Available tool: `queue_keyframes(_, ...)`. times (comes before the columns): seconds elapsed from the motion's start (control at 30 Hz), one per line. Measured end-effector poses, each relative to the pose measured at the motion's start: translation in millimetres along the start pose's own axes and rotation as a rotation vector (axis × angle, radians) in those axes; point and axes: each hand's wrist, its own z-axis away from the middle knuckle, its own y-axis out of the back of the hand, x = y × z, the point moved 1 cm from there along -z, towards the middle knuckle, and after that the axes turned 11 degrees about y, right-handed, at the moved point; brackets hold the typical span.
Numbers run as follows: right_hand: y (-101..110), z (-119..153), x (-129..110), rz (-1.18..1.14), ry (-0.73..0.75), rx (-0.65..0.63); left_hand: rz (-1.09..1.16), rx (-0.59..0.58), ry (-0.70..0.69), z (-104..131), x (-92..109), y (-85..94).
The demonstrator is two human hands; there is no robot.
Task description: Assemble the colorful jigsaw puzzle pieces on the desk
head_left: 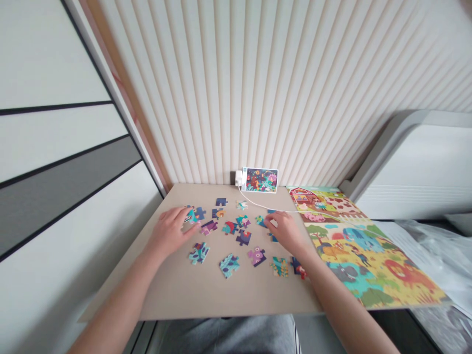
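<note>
Puzzle pieces [229, 266] lie scattered, printed teal, purple and dark blue.

My bare forearms [121, 290] reach forward and angle inward. My left hand [171, 227] lies palm down, thumb apart from the fingers; my right hand [285, 230] curls, fingers bent.

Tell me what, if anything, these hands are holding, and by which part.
It cannot be told: the left hand is by a teal puzzle piece and the right hand by a green-and-blue piece, but no clear grip shows.
</note>
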Motion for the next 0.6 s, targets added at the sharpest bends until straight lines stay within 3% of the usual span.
queue_keyframes(0.1, -15.4, 4.5, 19.1, 0.149, -0.016, -0.067, -0.047, -0.042, 0.120, -0.4, -33.9, -15.0)
queue_keyframes(0.2, -23.4, 10.4, 23.1, 0.210, -0.017, -0.113, -0.055, -0.104, 0.170, 3.1, -50.1, -21.5)
queue_keyframes(0.4, -22.3, 13.4, 29.0, 0.127, -0.044, -0.126, -0.102, -0.203, 0.217, 7.3, -59.5, -26.4)
queue_keyframes(0.6, -21.8, 16.5, 35.1, 0.078, -0.045, -0.117, -0.141, -0.228, 0.263, 8.7, -66.0, -31.5)
